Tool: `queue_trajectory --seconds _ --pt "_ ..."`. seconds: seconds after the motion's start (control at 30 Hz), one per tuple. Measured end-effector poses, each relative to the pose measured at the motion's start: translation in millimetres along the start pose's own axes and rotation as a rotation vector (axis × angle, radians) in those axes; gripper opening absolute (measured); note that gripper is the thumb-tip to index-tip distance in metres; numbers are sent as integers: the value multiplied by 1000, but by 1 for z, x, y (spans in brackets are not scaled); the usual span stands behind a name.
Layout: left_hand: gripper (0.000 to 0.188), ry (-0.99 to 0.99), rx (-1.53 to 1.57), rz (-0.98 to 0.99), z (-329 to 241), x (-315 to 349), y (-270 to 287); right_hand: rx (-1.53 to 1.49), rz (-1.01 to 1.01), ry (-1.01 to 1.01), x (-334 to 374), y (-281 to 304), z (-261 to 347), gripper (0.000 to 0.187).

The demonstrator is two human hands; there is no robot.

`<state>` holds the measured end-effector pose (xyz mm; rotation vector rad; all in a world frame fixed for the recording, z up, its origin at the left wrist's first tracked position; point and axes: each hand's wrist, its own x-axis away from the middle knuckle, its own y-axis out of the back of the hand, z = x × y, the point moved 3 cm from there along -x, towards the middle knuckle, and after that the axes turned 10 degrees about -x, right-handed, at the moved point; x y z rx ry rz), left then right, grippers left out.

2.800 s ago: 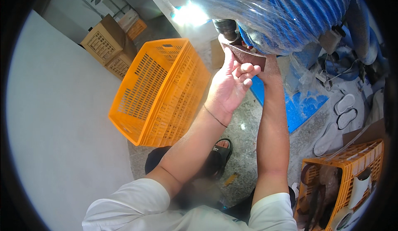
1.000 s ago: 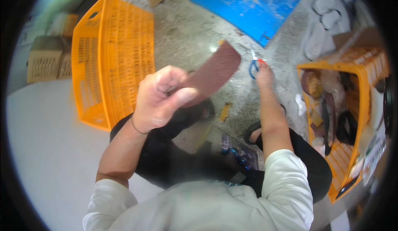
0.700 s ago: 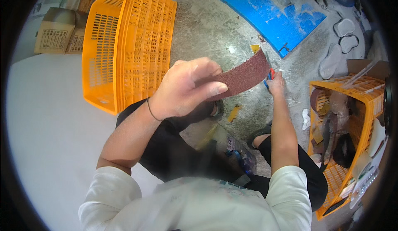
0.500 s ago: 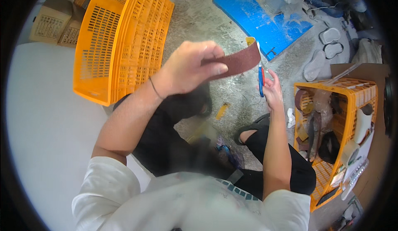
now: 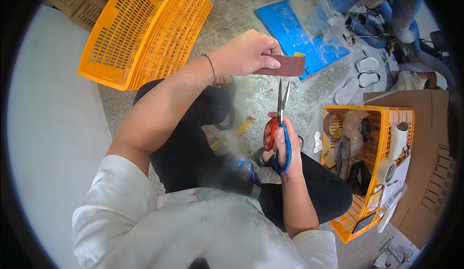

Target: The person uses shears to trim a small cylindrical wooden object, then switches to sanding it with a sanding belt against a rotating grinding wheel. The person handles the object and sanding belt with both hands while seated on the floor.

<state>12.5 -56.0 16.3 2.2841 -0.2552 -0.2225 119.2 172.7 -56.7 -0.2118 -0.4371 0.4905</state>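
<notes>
Between the thumb and fingers of my left hand (image 5: 249, 54) is a strip of brown-red sandpaper (image 5: 289, 66), its free end pointing right. A bit of yellow backing shows at the strip's upper right edge. My right hand (image 5: 282, 141) grips a pair of scissors (image 5: 281, 105) with one red and one blue handle. The blades are slightly parted and point up, just below the strip and apart from it.
Stacked orange plastic crates (image 5: 145, 42) stand at upper left. A blue board (image 5: 314, 44) dusted with white lies on the floor ahead. At right, an orange crate (image 5: 352, 220) holds tape rolls and tools beside a cardboard sheet (image 5: 425, 148). White soles (image 5: 368, 65) lie near the board.
My right hand has drawn the scissors back toward me and left, away from the strip's end, with the blades now parted. My left hand has moved slightly right, and the strip looks straighter.
</notes>
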Motion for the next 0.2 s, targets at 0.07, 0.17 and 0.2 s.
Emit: queue_trajectory --seconds 0.07,0.17,0.2 --pt "24 96 58 72 -5 6 -7 20 -25 -23 1 -3 4 68" --pt "25 16 -13 108 -15 5 -8 43 -44 -37 0 -4 9 69" --pt "25 17 -12 110 -17 5 -9 49 -43 -31 0 -4 11 69"
